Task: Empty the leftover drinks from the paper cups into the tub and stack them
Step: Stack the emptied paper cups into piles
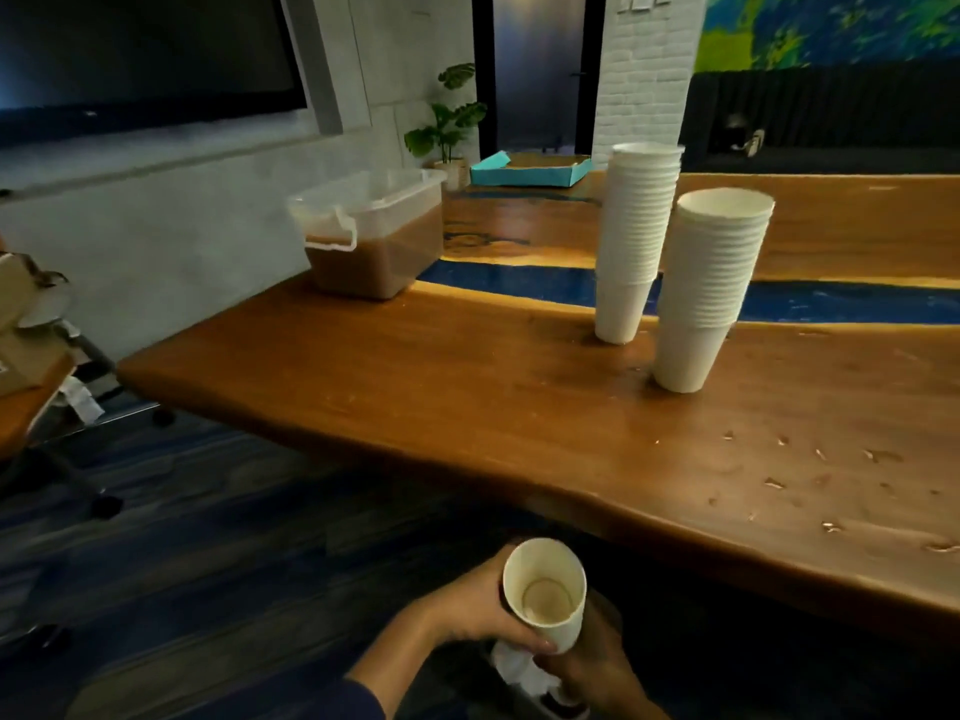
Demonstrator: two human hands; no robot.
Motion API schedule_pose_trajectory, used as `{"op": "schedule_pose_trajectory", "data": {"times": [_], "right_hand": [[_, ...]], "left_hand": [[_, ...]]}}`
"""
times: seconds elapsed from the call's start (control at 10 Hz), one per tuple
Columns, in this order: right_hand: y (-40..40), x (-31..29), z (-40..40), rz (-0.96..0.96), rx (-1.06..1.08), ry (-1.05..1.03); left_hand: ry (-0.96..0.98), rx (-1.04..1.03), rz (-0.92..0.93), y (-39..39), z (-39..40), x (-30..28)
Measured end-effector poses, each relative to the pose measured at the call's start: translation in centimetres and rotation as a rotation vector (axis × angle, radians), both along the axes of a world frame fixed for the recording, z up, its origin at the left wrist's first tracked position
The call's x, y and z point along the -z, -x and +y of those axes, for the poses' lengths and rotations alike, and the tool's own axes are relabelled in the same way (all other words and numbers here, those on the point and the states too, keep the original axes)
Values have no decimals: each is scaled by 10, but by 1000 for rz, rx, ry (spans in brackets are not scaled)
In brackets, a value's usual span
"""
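- My left hand (470,608) grips a paper cup (545,597) by its side, below the table edge, at about 6 o'clock from the stacks. Its mouth faces me and only a faint ring shows at the bottom, so I judge it is all but drained.
- My right hand (592,665) sits under the cup, fingers curled on crumpled white paper (519,667); whether it also touches the cup I cannot tell.
- The step in hand looks like stacking. I would lift the cup upright over the near stack (709,293) at 1 o'clock, centre it on the rim and press lightly. That stack leans a little, so a sideways push could topple it.
- If any liquid remains, I tip it first into the tub (371,231) at 11 o'clock, which holds brown liquid, pouring low to avoid splashing.
- The far stack (636,241) stands just behind, near but apart.
- Drips dot the table (415,387) at 3 o'clock.
- No brand, label or writing is readable on cups or tub.
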State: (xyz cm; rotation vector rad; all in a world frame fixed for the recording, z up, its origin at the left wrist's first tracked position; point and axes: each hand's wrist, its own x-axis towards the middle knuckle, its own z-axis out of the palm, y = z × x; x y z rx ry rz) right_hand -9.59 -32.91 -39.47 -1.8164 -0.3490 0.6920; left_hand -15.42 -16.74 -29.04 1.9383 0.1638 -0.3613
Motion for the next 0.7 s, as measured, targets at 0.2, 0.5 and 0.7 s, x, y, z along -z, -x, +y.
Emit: {"op": "schedule_pose_trajectory", "data": {"times": [0.2, 0.5, 0.7], "right_hand": [[-48, 118, 15, -141, -81, 173], [-79, 208, 31, -242, -240, 321], [-77, 226, 37, -219, -279, 304]], "left_hand": [[22, -58, -49, -36, 19, 108], [11, -128, -170, -70, 30, 204], [1, -167, -214, -73, 28, 238]]}}
